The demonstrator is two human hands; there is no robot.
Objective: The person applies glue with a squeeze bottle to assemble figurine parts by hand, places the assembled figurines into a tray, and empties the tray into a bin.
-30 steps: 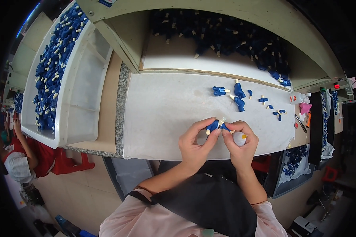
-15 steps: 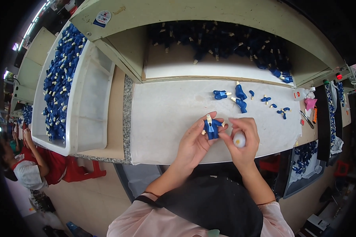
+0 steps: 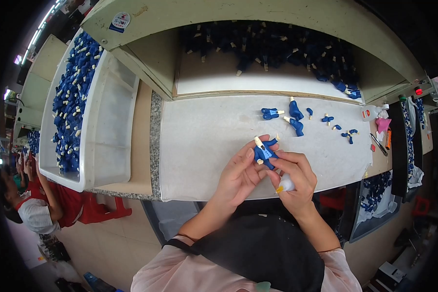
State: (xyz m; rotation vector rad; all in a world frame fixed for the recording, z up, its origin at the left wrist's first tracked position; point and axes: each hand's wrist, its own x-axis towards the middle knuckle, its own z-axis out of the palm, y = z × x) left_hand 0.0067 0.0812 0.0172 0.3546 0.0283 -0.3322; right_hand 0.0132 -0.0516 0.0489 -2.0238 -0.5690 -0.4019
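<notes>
A small blue figurine [image 3: 266, 152] with cream neck and hands and a light-blue front tilts over the near part of the white sheet [image 3: 204, 146]. My left hand [image 3: 236, 176] is closed round its side and lower part. My right hand [image 3: 299, 177] is curled round a small white squeeze bottle [image 3: 286, 183] with a yellowish tip, which points down toward the left. Its fingertips also touch the figurine's lower right side. Beyond my hands lie several loose parts: a blue body [image 3: 271, 114], larger blue pieces [image 3: 295, 110] and small blue arms [image 3: 328, 118].
A tall white bin [image 3: 107, 126] full of blue parts stands at left. A shelf [image 3: 199, 85] at the back holds a heap of similar parts. At right are a clear bottle [image 3: 369, 113], a pink object [image 3: 383, 124] and pens [image 3: 388, 139]. A person in red [image 3: 63, 204] sits far left.
The figurine has tilted, its upper end toward the left. My right hand has come against it, and the squeeze bottle has turned and moved slightly down and left.
</notes>
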